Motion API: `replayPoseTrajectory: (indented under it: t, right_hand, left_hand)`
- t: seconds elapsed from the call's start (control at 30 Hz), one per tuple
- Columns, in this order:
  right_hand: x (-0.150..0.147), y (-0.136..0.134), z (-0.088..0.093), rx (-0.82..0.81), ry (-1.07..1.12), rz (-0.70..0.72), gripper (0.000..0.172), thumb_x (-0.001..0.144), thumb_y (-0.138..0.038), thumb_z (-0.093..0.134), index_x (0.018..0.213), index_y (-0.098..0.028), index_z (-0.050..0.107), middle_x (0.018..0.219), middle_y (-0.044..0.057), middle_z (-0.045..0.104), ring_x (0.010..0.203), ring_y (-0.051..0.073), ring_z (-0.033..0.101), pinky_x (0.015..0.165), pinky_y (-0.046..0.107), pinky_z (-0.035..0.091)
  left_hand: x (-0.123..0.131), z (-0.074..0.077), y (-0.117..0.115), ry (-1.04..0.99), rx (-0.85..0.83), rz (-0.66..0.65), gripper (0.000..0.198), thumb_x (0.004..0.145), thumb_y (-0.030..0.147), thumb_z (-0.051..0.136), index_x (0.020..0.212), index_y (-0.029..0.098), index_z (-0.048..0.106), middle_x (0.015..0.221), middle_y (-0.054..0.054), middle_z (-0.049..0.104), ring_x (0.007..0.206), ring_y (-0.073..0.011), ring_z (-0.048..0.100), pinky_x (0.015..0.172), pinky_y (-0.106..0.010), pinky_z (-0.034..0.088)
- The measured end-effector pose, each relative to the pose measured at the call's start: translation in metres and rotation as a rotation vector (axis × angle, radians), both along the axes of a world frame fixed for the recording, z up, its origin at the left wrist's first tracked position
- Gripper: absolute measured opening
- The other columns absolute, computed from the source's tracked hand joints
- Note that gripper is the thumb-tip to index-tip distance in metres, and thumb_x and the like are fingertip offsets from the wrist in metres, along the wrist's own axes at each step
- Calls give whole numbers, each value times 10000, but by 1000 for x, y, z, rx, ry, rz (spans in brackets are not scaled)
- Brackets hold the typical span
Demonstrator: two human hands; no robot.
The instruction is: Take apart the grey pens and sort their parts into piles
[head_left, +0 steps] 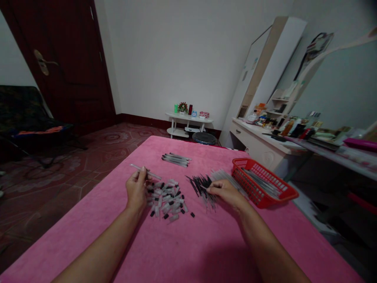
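Left hand (136, 188) pinches a clear tube (153, 175) beside caps (167, 201); right hand (226, 192), grip unclear, touches dark refills (194, 186).

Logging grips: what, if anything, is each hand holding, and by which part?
The left hand holds a clear tube near its middle. The right hand is at the dark sticks; any grip there cannot be told.

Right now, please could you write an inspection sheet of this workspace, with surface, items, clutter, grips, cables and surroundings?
Surface: pink cloth.
Work items: cap pile, dark slender rods, clear tubes, bundled pen-like sticks, red basket with slender pieces inside.
Clutter: bottles on the side dresser.
Left grip: holds one clear tube.
Right grip: at the rods; hold unclear.
Cables: nothing seen.
Surroundings: dark red door, dark chair, low white table.
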State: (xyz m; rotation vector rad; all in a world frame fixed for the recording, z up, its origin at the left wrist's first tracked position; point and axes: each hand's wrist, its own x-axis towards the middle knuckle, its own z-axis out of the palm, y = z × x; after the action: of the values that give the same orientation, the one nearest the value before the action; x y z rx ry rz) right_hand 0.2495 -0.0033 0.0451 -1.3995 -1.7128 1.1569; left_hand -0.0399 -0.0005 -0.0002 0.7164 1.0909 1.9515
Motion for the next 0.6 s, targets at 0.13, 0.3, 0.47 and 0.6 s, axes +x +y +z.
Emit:
replayPoseTrajectory:
  t: [0.13,0.3,0.47,0.6]
  right_hand:
    - [4,7,-13,89,-164,-100,221,647,-278,599,481,-136,562,463,-31,438,462,82,366,484,240,251]
    - [-3,4,-21,71,-426,-94,179,684,-242,590,546,-133,626,482,-17,515,482,93,438,483,224,268]
    - [-10,-1,-17,92,-671,-103,187,689,-259,587,547,-147,632,477,-15,503,476,96,439,467,232,227]
    - [-15,-8,-13,123,-820,-79,204,684,-300,606,535,-163,631,507,-1,523,489,106,442,470,247,201]
  left_hand:
    - [8,-1,-4,92,-6,-80,328,738,466,667,784,147,608,601,33,576,522,-89,553,507,-183,439]
    - [16,1,-9,134,-19,-185,352,733,481,671,795,137,621,609,17,601,533,-102,561,518,-197,438]
    - [18,2,-11,189,-9,-264,328,763,460,650,795,135,626,614,0,621,543,-106,565,537,-203,441]
    - [19,1,-12,237,-14,-322,325,760,455,654,810,135,637,620,-4,631,557,-117,577,549,-214,451]
